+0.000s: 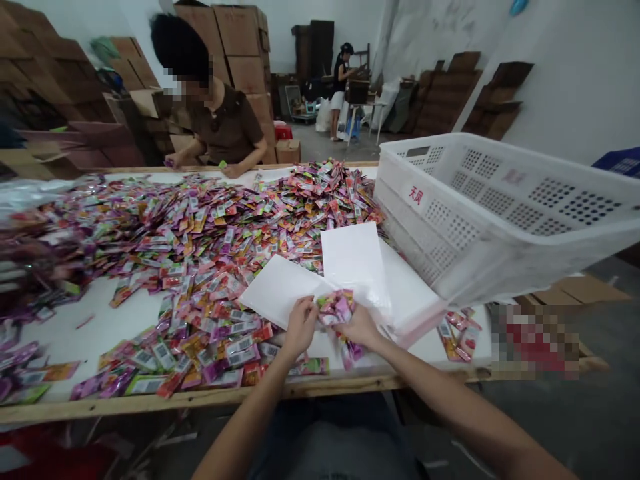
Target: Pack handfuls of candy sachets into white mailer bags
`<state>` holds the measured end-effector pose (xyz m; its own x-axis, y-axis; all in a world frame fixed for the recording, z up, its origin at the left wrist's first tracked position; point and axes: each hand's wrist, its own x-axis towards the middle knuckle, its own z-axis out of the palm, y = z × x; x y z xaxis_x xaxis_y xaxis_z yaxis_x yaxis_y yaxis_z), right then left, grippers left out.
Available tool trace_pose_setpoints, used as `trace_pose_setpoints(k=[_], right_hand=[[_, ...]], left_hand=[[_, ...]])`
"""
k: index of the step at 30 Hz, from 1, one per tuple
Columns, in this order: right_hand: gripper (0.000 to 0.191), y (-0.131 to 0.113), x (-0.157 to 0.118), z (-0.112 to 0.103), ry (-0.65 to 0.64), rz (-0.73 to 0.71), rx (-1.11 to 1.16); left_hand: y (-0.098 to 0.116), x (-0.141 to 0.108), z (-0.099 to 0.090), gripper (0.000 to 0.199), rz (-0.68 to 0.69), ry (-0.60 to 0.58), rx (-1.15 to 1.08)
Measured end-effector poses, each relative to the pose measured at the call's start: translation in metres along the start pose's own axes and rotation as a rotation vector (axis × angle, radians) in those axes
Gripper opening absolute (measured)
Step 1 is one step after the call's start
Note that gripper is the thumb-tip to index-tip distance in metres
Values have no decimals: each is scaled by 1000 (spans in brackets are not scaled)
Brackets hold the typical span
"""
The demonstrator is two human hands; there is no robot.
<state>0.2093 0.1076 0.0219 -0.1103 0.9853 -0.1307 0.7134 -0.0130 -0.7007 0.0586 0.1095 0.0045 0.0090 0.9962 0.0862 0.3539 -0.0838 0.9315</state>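
Both my hands are close together over the near edge of the table. A small bunch of colourful candy packets (336,307), pink, purple and green, is between them. My right hand (361,325) wraps round the bunch from the right. At its left end, the fingers of my left hand (302,325) are closed against it. Just beyond my hands lie a white sheet (283,283) on the left and a white sheet in clear plastic (353,257) on the right. Below my right hand, more packets (349,352) lie near the table edge.
A large heap of small packets (220,220) covers much of the white table (120,320). On the right stands a white perforated crate (425,220). Across the table a co-worker (225,127) handles packets. Another person (341,90) stands farther back, among stacked cardboard boxes (243,50).
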Motion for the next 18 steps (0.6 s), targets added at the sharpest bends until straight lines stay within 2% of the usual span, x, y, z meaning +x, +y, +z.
trace_pose_setpoints(k=[3, 5, 6, 9, 11, 15, 18], right_hand=[[61, -10, -6, 12, 19, -83, -512], [58, -19, -5, 12, -3, -108, -729], [55, -23, -2, 10, -29, -115, -768], [39, -33, 14, -2, -191, -32, -694], [32, -37, 23, -7, -268, 49, -628], [36, -42, 23, 0, -175, 40, -609], [19, -39, 20, 1, -168, -19, -584]], left_hand=[[2, -3, 4, 21, 93, 56, 41], [2, -8, 6, 20, 193, 60, 102], [3, -11, 5, 19, 240, 48, 139], [7, -15, 2, 18, 356, -46, 277], [12, -10, 0, 19, 384, -121, 383], [22, 4, 0, 22, 334, -164, 595], [22, 4, 0, 23, 422, -240, 792]])
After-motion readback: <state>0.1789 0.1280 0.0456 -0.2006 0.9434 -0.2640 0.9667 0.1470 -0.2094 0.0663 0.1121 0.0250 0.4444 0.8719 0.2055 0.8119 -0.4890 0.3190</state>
